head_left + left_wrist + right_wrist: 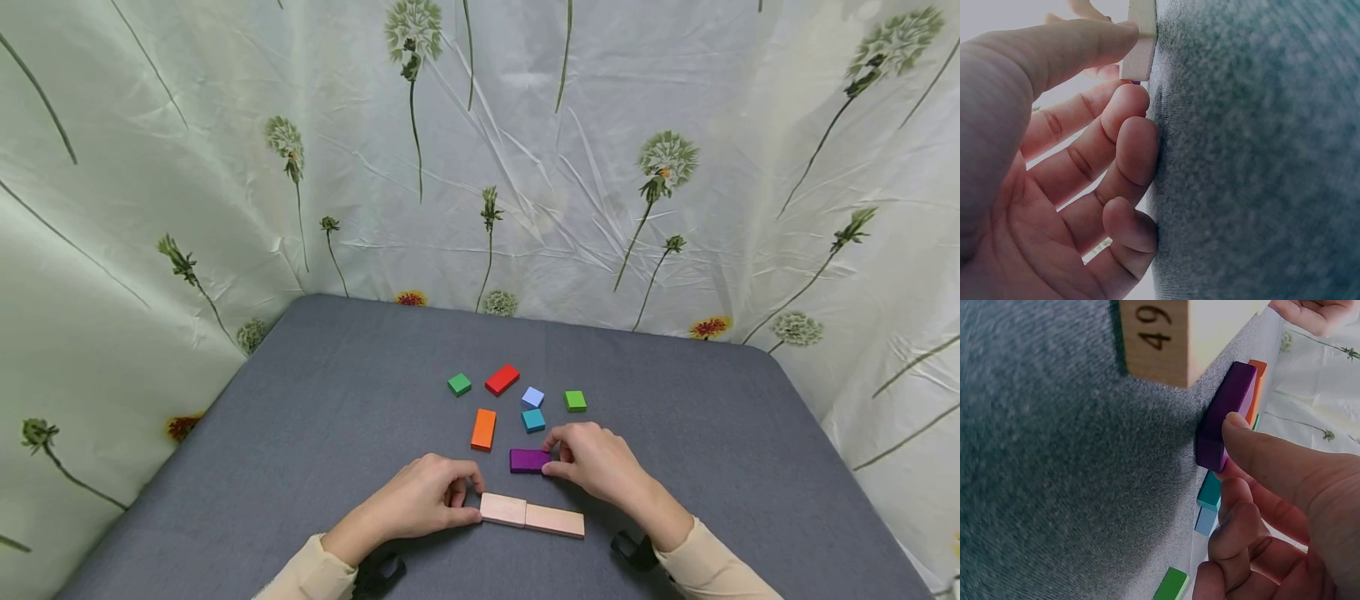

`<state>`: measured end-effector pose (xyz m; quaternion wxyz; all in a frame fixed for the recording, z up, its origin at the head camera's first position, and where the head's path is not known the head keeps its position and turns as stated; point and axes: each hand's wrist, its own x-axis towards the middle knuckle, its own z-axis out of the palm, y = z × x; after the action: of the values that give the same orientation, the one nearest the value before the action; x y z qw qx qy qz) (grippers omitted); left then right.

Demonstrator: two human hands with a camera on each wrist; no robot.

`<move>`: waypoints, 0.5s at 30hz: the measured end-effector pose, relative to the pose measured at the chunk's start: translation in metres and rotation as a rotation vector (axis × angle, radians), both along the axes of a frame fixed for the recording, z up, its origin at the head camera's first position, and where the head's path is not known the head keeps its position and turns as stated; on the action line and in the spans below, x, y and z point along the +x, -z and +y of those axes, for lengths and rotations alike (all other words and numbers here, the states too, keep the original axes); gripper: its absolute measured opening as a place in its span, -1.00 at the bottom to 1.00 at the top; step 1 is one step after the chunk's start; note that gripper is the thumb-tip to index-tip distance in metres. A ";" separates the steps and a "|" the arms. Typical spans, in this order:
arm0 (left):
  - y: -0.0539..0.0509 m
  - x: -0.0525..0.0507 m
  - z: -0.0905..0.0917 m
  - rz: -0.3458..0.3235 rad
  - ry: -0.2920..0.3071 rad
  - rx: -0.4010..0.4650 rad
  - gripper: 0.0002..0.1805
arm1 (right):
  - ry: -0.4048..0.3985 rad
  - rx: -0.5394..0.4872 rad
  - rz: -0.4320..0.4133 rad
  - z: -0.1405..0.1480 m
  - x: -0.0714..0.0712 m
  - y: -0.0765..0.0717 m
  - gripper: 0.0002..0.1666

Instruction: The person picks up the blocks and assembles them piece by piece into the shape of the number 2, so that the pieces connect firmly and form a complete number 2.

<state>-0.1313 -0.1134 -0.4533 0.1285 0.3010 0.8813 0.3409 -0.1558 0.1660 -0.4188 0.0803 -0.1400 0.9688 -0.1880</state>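
Purple block [527,461], end clamped between thumb and finger of right hand [597,462]
On its near side, left hand [423,497] pinches pale block [503,509].

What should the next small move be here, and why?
Probably ease the purple block toward the two plain wooden blocks: the right hand pinches its right end, a gap separates it from that pair, and the left hand touches the pair's left end.

pale cream sleeves [708,565], wristbands [641,556] — black
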 end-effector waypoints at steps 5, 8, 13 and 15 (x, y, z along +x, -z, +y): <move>0.000 0.000 0.001 -0.009 0.001 0.006 -0.78 | -0.013 -0.003 0.005 0.000 -0.001 0.000 -0.80; 0.000 0.000 0.001 -0.009 -0.001 0.004 -0.78 | -0.021 -0.003 0.003 0.001 -0.002 0.000 -0.79; -0.001 0.000 0.000 -0.012 -0.002 0.001 -0.78 | -0.003 -0.010 -0.005 0.005 -0.003 -0.001 -0.78; -0.002 0.000 0.000 -0.014 -0.001 0.002 -0.78 | 0.003 -0.010 -0.003 0.007 -0.003 -0.001 -0.79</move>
<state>-0.1310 -0.1135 -0.4516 0.1343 0.2981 0.8802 0.3440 -0.1585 0.1726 -0.4175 0.0808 -0.1388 0.9679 -0.1933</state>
